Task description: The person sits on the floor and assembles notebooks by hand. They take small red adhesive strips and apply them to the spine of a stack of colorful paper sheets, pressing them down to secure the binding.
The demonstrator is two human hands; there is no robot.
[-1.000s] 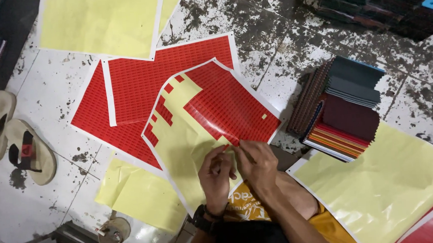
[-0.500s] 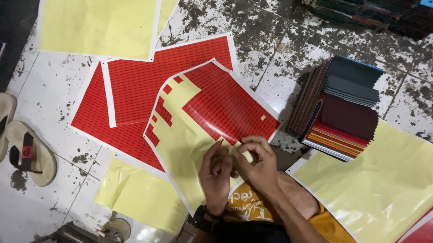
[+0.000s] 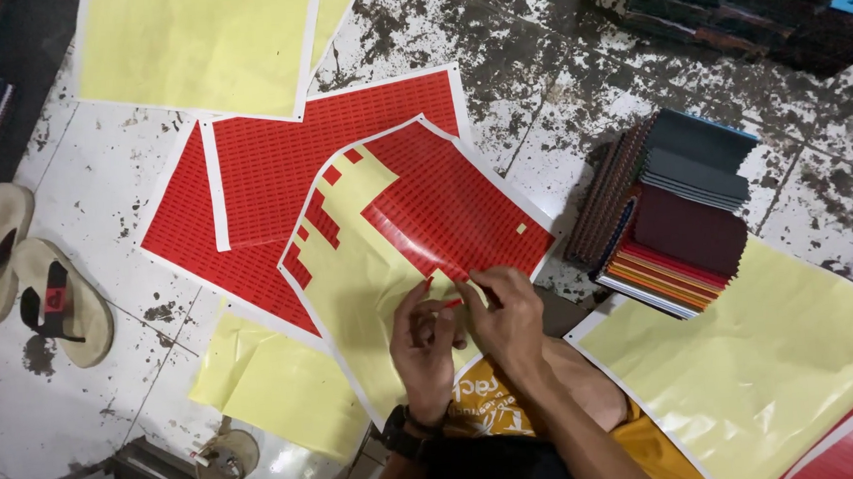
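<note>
From the head camera, looking straight down, the person is sitting on a stained tiled floor (image 3: 558, 123) with a partly peeled red sticker sheet (image 3: 455, 213) lying tilted across the lap. The left hand (image 3: 423, 343) is resting on the bare yellow backing (image 3: 355, 283) of that sheet, its fingers (image 3: 429, 308) curling in and pinching a small red sticker (image 3: 450, 304) at the tips. The right hand (image 3: 505, 314) is meeting it from the other side, its fingers (image 3: 471, 291) closing on the same red piece right at the ragged edge where red is giving way to yellow. The two hands are touching at the fingertips.

The sheet's near edge is running under both wrists, and its far corner is overlapping two full red sheets (image 3: 274, 170) lying flat beneath it. Beyond those, a plain yellow sheet (image 3: 193, 47) is lying near the top edge of the view. A crumpled yellow backing (image 3: 268, 382) is sitting just beside the left forearm, and a large yellow sheet (image 3: 760, 367) is spreading out to the right, close to the right elbow.

A fanned stack of dark and coloured booklets (image 3: 681, 209) is standing just right of the worked sheet, leaving only a narrow strip of floor between them. A pair of sandals (image 3: 24, 274) is lying well apart at the left, with open floor between it and the red sheets.
</note>
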